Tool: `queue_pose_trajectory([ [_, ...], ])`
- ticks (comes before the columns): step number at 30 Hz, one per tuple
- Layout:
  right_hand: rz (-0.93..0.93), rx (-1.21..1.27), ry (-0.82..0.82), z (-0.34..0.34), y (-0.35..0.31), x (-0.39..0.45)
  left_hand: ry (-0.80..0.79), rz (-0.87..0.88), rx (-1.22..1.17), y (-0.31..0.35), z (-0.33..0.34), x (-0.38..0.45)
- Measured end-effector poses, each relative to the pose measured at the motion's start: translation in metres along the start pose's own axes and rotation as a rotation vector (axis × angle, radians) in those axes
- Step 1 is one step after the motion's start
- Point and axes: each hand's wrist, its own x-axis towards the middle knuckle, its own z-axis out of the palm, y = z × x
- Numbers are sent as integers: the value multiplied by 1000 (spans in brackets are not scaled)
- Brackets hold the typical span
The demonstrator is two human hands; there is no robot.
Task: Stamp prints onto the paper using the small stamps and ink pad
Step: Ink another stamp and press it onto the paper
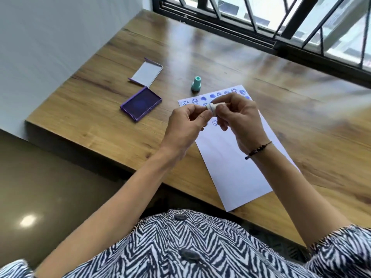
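A white sheet of paper lies slanted on the wooden table, with rows of blue stamped prints along its far end. Above that end, my left hand and my right hand meet and both pinch a small white stamp between their fingertips. A teal stamp stands upright on the table just beyond the paper's far edge. The open purple ink pad sits to the left of the paper, its ink surface facing up.
The ink pad's lid lies open side up behind the pad. The wooden table ends at a front edge near my body and a left edge by the wall. A barred window runs along the far side.
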Motion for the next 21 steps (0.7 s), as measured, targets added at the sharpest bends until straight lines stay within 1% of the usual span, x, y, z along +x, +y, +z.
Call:
queue_pose_trajectory([
  [5, -36, 5, 7, 16, -4, 0, 50, 63, 69, 2, -10, 0],
  [6, -32, 10, -13, 16, -6, 2, 48, 79, 107, 4, -14, 1],
  [8, -4, -36, -67, 18, -9, 8, 30, 85, 263, 9, -26, 6],
  [9, -5, -126, -85, 20, -8, 9, 32, 78, 335, 11, -33, 9],
  [11, -90, -421, -120, 29, -3, 7, 97, 57, 385, 12, -49, 16],
  [13, -225, -667, -198, 42, 6, 0, 179, 32, 327, 12, -64, 20],
  [14, -272, -761, -266, 49, 12, -4, 206, 17, 287, 11, -70, 20],
  [16, -361, -964, -376, 60, 23, -9, 235, -14, 230, 7, -77, 19],
  [17, -391, -1045, -394, 63, 28, -10, 241, -25, 212, 5, -79, 19],
  [19, -394, -1098, -415, 64, 31, -11, 245, -32, 180, 0, -81, 16],
  [21, -309, -1001, -472, 61, 24, -5, 243, -41, 139, -3, -81, 14],
])
